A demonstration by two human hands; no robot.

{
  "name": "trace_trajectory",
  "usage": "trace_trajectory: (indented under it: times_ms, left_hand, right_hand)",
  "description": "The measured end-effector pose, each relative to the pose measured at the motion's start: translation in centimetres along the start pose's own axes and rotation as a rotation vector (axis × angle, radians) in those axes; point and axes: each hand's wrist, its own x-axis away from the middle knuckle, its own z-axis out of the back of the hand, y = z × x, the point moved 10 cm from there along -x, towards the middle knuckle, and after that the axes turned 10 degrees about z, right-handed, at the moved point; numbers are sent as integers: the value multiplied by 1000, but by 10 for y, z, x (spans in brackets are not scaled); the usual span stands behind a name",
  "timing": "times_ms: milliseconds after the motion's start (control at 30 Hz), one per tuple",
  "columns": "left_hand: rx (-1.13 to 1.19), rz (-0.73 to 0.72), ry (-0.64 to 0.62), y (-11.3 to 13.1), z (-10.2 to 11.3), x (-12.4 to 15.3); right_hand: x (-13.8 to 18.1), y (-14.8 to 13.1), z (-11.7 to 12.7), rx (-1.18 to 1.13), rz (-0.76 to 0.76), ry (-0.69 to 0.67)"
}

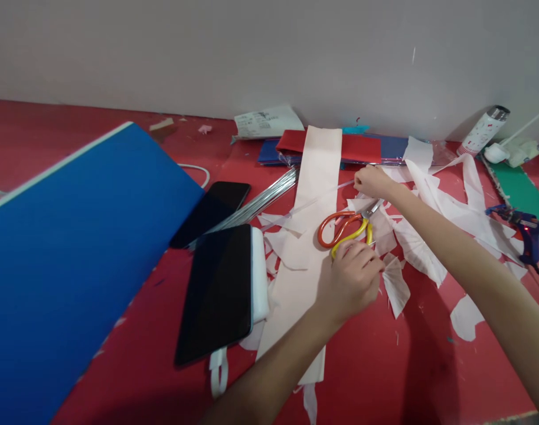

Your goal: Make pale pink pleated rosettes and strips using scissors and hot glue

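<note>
My left hand (351, 278) rests on the red surface with its fingers curled, pinching a pleated piece of pale paper (394, 283) just below the orange-and-yellow scissors (345, 229). My right hand (372, 180) reaches farther back with its fingers closed on a thin clear stick (313, 202) that lies across a long strip of pale pink paper (308, 236). The scissors lie between the two hands, touched by neither.
A large blue board (74, 260) fills the left. Two dark phones or tablets (218, 292) lie beside a bundle of metal wires (255, 203). White paper scraps (446, 206), folded red and blue sheets (362, 147), a spray can (484, 130), a green mat (519, 189) and a blue glue gun (528, 227) sit on the right.
</note>
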Motion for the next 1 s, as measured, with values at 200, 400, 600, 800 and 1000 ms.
trace_trajectory:
  times_ms: [200, 400, 600, 800, 1000]
  left_hand:
    - [18, 8, -18, -3, -2, 2]
    - [-5, -14, -20, -1, -3, 2]
    - [-24, -21, -18, 1, -2, 2]
    - [-29, -26, -17, 1, -3, 3]
    - [-23, -19, -36, 0, -4, 2]
  right_hand:
    - [5, 21, 8, -91, -107, 42]
    - [6, 4, 11, -22, 39, 48]
    - [7, -18, 13, 154, 72, 69]
    - [9, -15, 10, 63, -132, 36]
    - [3, 0, 3, -75, -271, -3]
